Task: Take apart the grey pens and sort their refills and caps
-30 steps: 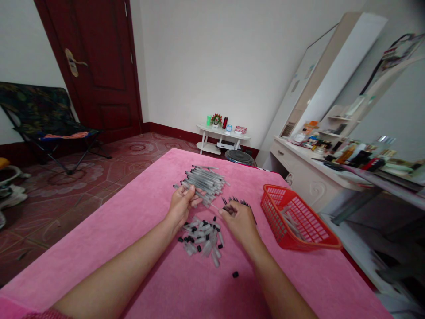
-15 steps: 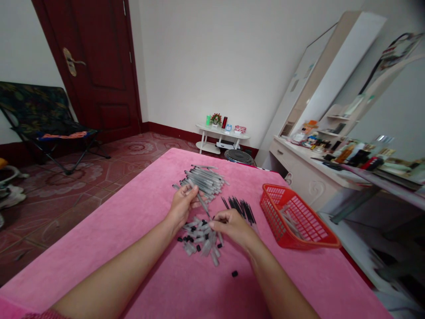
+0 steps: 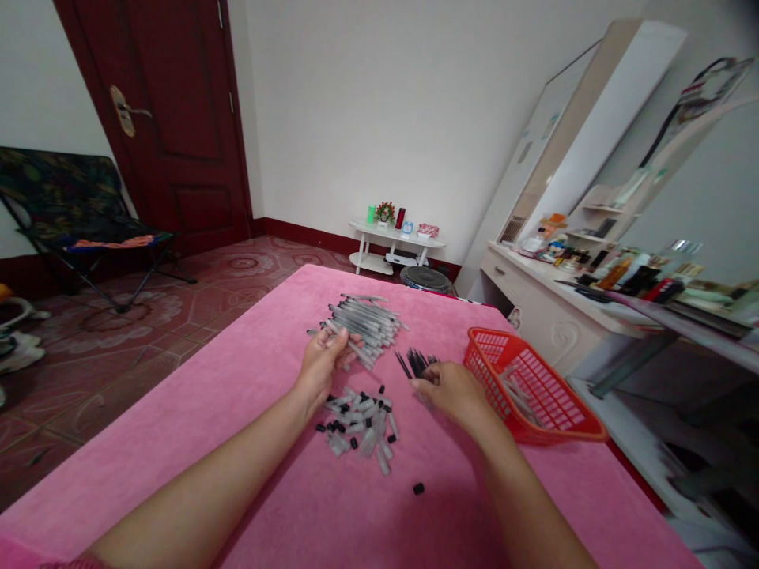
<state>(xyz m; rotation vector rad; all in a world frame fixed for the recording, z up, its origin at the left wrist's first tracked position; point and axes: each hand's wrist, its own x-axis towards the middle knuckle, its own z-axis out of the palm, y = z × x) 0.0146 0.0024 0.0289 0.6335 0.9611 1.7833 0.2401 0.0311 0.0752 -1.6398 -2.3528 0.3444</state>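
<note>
On the pink table cover [image 3: 249, 411] lies a heap of grey pen barrels [image 3: 366, 320]. My left hand [image 3: 322, 362] rests at the heap's near edge, fingers curled round a grey barrel [image 3: 349, 345]. Nearer me sits a pile of grey caps and small black plugs [image 3: 360, 420]. My right hand [image 3: 454, 389] lies over the near end of a bundle of thin black refills [image 3: 415, 361], fingers bent down onto them; whether it grips one is hidden.
A red plastic basket [image 3: 534, 391] holding a few finished pens stands right of my right hand. One loose black plug [image 3: 418, 488] lies near the front. A cluttered dresser [image 3: 569, 292] stands right of the table; a folding chair [image 3: 71, 213] and door are far left.
My right hand moved right from the cap pile to the black refills. The left hand kept its barrel and stayed at the heap.
</note>
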